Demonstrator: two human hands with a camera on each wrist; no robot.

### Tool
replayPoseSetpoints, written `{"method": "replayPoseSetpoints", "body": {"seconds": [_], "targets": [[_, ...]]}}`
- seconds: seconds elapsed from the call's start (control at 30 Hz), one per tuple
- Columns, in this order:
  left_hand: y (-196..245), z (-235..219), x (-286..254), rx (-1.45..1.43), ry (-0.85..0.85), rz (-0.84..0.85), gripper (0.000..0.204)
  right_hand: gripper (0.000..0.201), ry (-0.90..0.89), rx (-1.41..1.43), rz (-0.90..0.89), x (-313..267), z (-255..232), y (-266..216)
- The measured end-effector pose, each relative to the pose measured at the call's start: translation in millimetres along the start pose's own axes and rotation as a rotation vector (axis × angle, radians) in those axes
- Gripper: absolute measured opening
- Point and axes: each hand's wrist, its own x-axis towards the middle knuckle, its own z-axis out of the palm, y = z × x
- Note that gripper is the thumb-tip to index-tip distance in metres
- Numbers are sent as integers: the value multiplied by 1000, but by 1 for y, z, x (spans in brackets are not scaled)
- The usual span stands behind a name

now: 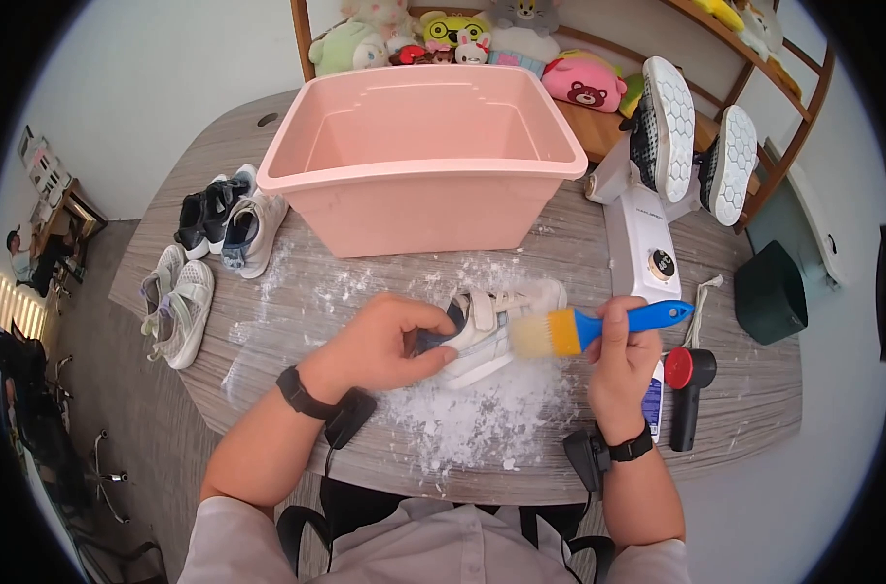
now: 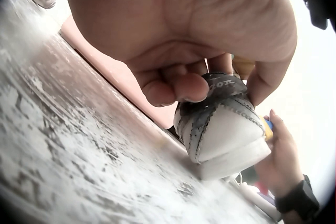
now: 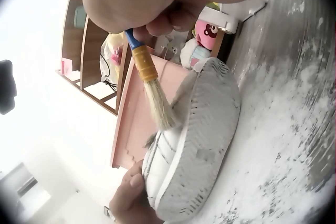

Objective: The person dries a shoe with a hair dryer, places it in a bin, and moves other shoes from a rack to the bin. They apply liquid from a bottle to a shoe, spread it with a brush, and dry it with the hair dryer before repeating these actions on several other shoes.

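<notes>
A small white shoe (image 1: 482, 346) with a dark grey heel collar is held by my left hand (image 1: 384, 341), thumb and fingers pinching the collar, as the left wrist view shows on the heel (image 2: 226, 129). In my right hand (image 1: 626, 370) is a paintbrush (image 1: 565, 333) with a blue handle, a yellow band and pale bristles. The bristle tips lie against the shoe's upper in the right wrist view, where the sole (image 3: 207, 134) faces the camera, whitened in its grooves. White powder (image 1: 472, 423) is scattered on the table under and around the shoe.
A pink tub (image 1: 423, 214) stands behind the shoe. Two pairs of small shoes (image 1: 185, 311) sit at left. At right are a white shoe dryer (image 1: 642, 253) carrying a pair of shoes, a bottle (image 1: 654, 404), a black-and-red handheld device (image 1: 686, 399) and a dark bin (image 1: 772, 292).
</notes>
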Motion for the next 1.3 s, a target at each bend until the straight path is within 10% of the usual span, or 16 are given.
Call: {"method": "replayPoseSetpoints", "body": {"seconds": [1.3], "targets": [[3,3,0,33,7,27,17,20,-33,-8,127,1,4,-8]]}}
